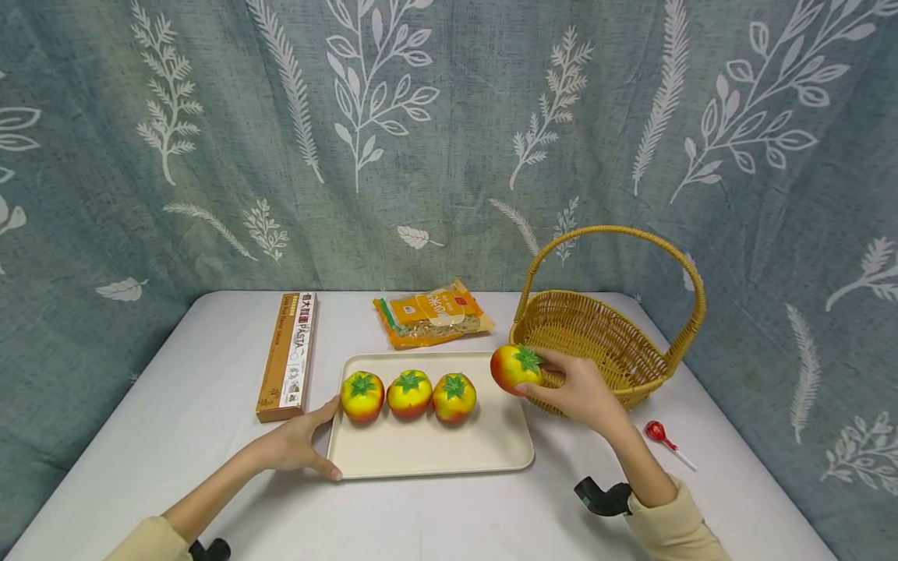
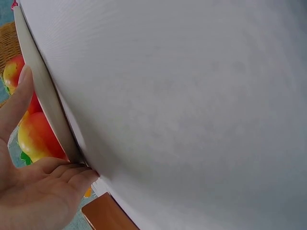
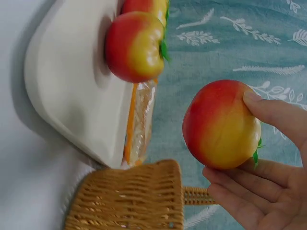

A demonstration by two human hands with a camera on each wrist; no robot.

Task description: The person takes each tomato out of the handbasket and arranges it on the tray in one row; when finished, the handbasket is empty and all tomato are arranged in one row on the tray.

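My right hand [image 1: 578, 389] holds a red-and-yellow tomato [image 1: 515, 369] with a green leafy top, pinched between thumb and fingers. It is raised above the right end of the cream tray [image 1: 491, 452], beside the wicker basket [image 1: 585, 327]. The right wrist view shows this tomato [image 3: 220, 124] clear of the tray. Three similar tomatoes sit in a row on the tray: a left one [image 1: 362, 396], a middle one [image 1: 410, 393] and a right one [image 1: 454, 397]. My left hand [image 1: 298, 442] rests against the tray's left edge, its thumb by the front corner and its fingers spread.
A pasta box [image 1: 288, 354] lies left of the tray. Behind the tray is an orange packet [image 1: 433, 314]. The basket's tall handle [image 1: 617, 230] arches up at the right. A red lollipop [image 1: 656, 432] lies at the right, and a leaf-patterned curtain [image 1: 449, 156] hangs behind the table.
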